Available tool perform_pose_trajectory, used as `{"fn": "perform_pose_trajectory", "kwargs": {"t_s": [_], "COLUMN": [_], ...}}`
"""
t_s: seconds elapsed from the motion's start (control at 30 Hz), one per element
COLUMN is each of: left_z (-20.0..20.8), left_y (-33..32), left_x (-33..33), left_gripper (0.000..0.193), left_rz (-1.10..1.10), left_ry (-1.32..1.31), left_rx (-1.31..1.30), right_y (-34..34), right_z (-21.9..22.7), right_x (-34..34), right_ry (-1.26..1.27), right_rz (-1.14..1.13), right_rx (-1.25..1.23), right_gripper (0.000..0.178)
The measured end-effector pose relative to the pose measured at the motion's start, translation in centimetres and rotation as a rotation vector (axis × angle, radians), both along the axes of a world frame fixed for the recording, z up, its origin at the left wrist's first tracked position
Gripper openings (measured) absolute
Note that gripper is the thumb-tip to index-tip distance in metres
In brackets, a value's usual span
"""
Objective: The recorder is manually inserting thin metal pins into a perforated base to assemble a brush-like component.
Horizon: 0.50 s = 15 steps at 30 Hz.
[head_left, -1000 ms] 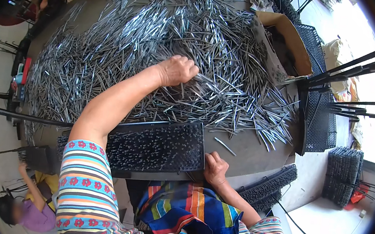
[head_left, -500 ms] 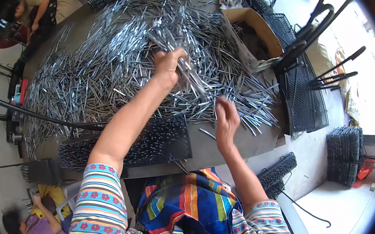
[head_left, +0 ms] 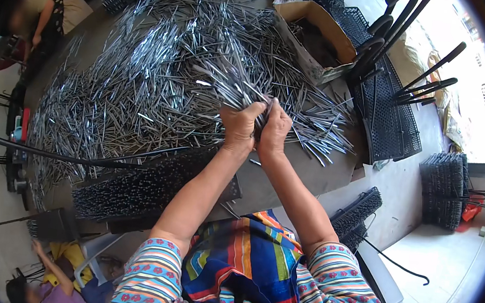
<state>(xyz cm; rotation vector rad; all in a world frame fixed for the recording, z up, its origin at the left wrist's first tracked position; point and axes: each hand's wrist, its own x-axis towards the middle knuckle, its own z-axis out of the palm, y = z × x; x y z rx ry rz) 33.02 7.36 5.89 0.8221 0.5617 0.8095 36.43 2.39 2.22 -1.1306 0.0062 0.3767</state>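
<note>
A fanned bundle of thin metal strips (head_left: pixel 226 80) rises from between my hands, above the table. My left hand (head_left: pixel 238 125) is wrapped round its lower part. Against it, my right hand (head_left: pixel 274 125) closes on the same bundle from the right, fingertips at the strips. Beneath and beyond spreads a wide heap of loose shiny metal strips (head_left: pixel 114 92). Close to my left forearm lies a dark block set with rows of small upright pieces (head_left: pixel 128 190), partly hidden by the arm.
An open cardboard box (head_left: pixel 318 27) stands at the back right beside black perforated trays (head_left: pixel 389 113) with hooked rods. A black cable (head_left: pixel 50 149) crosses the left side. Stacked dark blocks (head_left: pixel 442 188) stand at the right. Other people (head_left: pixel 61 280) are at the left.
My left hand has come down and right with the bundle of metal strips. My right hand, earlier apart and blurred, has moved up and left and now grips the bundle too.
</note>
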Motion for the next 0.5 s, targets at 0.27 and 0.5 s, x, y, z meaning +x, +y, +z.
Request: {"fn": "perform_pose_trajectory", "kwargs": {"t_s": [0.27,0.5], "left_z": [-3.4,-9.4], "left_y": [-6.7,-10.1], "left_x": [0.8,-0.3], "left_gripper": [0.008,0.014], "left_rz": [-0.007,-0.034], "left_ry": [0.173,0.4], "left_rx": [-0.005,0.507], "right_y": [-6.7,-12.6], "right_z": [-6.1,-6.1], "right_x": [-0.1,0.5], "right_ry": [-0.09,-0.043], "right_rz": [-0.036,0.037], "right_rx": [-0.139,-0.239], "right_gripper": [0.033,0.039]}}
